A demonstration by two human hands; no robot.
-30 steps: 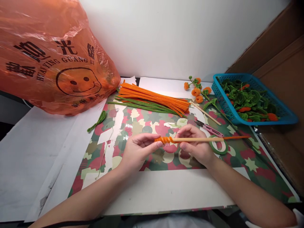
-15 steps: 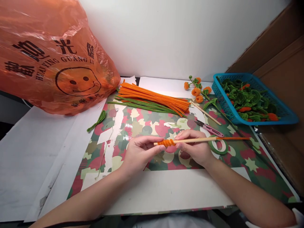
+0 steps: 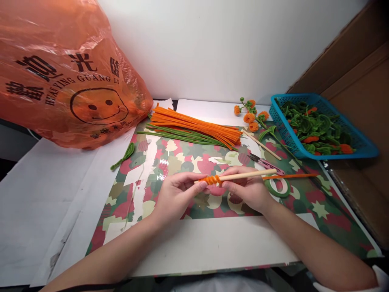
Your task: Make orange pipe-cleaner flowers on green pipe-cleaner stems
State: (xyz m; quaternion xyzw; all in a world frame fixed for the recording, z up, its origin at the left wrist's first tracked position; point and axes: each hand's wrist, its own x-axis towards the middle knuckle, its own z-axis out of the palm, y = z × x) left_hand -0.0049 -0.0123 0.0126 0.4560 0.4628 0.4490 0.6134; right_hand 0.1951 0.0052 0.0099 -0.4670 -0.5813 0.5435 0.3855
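Left of centre in the frame, my left hand [image 3: 174, 196] pinches the left end of a coiled orange strip [image 3: 213, 180]. The coil sits around a wooden stick [image 3: 249, 174], just below the middle of the frame. The strip looks fuzzy, light and bendable, soft enough to flatten, so I'd judge a gentle grip on the end turns best. Right of centre, my right hand [image 3: 247, 190] has thumb and fingers closed at the coil's right end. The stick slants up over that hand; it looks stiff, light and smooth, a core the turns could slide along. Farther right, the strip's loose tail runs nearly straight across the green tape roll [image 3: 277, 186].
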